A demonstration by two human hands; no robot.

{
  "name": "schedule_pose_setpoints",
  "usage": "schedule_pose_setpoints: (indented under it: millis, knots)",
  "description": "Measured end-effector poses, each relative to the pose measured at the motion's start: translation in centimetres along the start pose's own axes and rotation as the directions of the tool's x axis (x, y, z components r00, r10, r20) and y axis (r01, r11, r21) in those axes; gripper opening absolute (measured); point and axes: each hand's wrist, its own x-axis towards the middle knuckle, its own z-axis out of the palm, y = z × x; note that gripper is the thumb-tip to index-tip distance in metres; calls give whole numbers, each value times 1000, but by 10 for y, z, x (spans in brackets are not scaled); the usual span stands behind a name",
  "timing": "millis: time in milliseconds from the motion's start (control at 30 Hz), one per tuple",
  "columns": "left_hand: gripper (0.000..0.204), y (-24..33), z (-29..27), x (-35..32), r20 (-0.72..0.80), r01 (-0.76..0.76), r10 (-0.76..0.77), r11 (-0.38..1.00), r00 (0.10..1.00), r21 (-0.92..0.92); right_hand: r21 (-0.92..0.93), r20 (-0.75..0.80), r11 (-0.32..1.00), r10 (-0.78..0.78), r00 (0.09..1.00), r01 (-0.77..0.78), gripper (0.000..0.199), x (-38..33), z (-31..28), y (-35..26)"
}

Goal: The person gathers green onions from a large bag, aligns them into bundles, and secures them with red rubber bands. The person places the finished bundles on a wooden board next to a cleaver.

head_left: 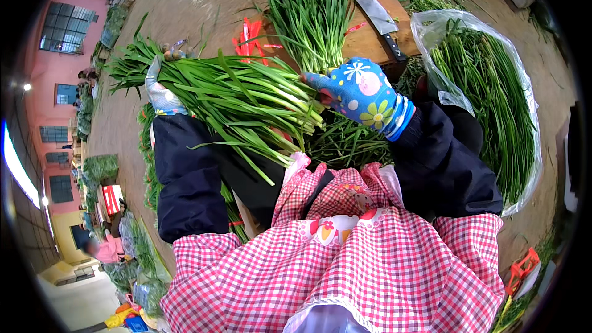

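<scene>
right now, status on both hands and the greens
Left hand under the bundle of green chives, grip hidden. Right hand closed on its cut ends. Cleaver on wooden block beyond, apart.

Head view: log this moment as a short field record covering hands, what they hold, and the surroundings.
left hand: gloved, wrapped around the leafy end of the chive bundle
right hand: blue flowered glove, at the bundle's pale stem ends
chive bundle: held crosswise over the lap
wooden block: ahead, carrying a cleaver and a second chive bunch
plastic bag: on the right, filled with chives
clothing: pink checked apron
</scene>
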Motion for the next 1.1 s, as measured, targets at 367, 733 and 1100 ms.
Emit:
schedule_pose_setpoints:
  millis: [367,733,1100]
  knots:
    - [18,9,-24,-1,-207,-13,10,1000,978,-16,-213,357,936,340,870,-279,41,-111,-10,46]
    - [16,-16,4,-5,-338,-28,32,999,941,17,157,-258,987,83,963,-43,38,35,14,-20]
    - [24,-17,-54,5,-354,67,-64,998,933,-3,488,569,633,291,769,-601,19,-93,-20,14]
